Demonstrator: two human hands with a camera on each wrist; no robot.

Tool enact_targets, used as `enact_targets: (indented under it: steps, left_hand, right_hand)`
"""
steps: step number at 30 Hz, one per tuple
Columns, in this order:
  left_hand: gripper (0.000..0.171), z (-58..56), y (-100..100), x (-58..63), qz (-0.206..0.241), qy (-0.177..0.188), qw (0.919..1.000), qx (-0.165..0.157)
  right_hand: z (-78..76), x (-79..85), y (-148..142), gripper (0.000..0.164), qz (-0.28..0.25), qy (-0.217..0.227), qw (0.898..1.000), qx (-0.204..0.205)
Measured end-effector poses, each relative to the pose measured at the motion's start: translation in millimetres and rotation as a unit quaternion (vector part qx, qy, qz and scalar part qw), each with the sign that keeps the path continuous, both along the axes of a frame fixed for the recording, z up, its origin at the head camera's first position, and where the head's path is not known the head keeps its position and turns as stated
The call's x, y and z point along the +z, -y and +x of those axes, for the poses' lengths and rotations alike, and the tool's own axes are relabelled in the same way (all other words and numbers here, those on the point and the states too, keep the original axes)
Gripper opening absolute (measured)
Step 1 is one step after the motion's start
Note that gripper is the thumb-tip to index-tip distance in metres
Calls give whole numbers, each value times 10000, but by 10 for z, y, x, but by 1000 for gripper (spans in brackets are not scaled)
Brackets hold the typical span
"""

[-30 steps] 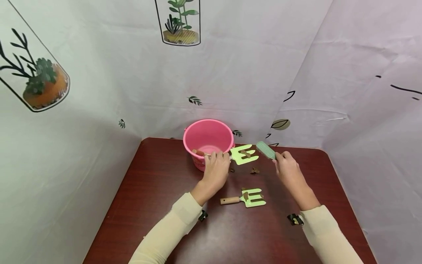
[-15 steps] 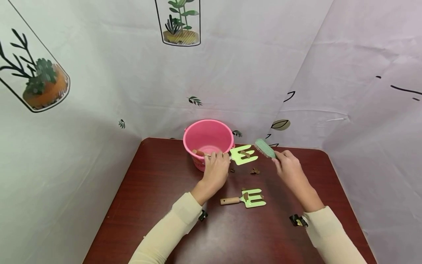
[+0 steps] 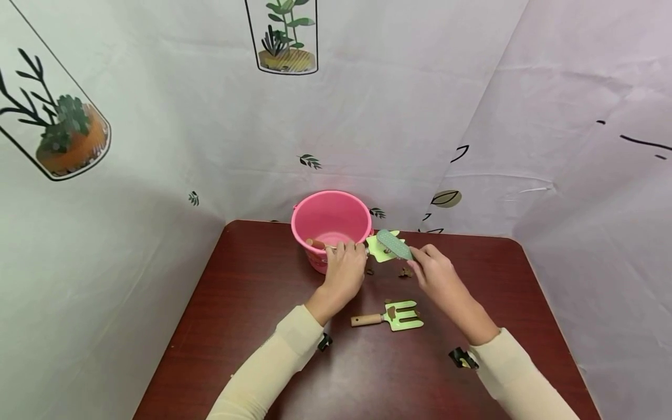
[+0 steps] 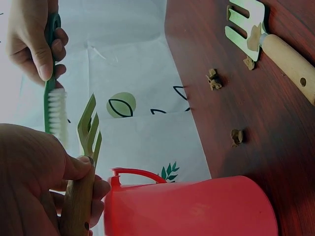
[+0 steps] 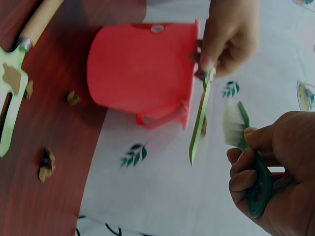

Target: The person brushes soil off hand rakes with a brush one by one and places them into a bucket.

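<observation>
My left hand (image 3: 343, 273) grips a small garden fork (image 4: 78, 196) by its wooden handle, holding it raised at the pink bucket's (image 3: 332, 213) near rim. Its light green tines point right, and brown dirt shows on them in the right wrist view. Curled round the handle of a green brush (image 3: 395, 244), my right hand (image 3: 440, 275) holds the brush over those tines in the head view. White bristles face the fork in both wrist views; whether they touch it I cannot tell. A second green garden fork (image 3: 367, 319), with brown patches on its head, lies on the table nearer me.
Brown clumps (image 4: 214, 79) lie on the dark red table (image 3: 262, 303), between the bucket and the lying fork. A white printed cloth (image 3: 394, 116) hangs behind the table and along both sides. The bucket stands at the table's back edge.
My right hand has moved left with the brush, which now covers part of the raised fork's tines in the head view. The left hand and its fork have stayed almost still.
</observation>
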State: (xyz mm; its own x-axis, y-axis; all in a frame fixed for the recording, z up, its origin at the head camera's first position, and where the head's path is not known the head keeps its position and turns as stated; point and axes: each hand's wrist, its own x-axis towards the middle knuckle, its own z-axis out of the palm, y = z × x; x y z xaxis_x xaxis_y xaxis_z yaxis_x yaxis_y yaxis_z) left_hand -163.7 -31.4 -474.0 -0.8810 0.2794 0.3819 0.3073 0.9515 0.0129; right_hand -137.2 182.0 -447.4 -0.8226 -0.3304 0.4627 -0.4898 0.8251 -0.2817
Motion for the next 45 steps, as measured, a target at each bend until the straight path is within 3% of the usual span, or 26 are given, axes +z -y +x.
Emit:
enact_targets:
  steps: [8,19,39,45]
  left_hand:
    - [11,6,-15,0,6,-137,9999,-35]
    - [15,33,3,-5,10,-259,9996,-66]
    - [18,45,37,-31,-152,-437,9989,-2]
    - [13,55,48,-6,-75,-360,9993,17]
  right_hand:
    - [35,-57,130,28,85,119,9998,159]
    - [-15,-83,39,31,232,521,9979,-320]
    - [-133,-178,-224,29,105,491,9957,-777]
    - [-178,-252,-351,27,100,545,9944,-900]
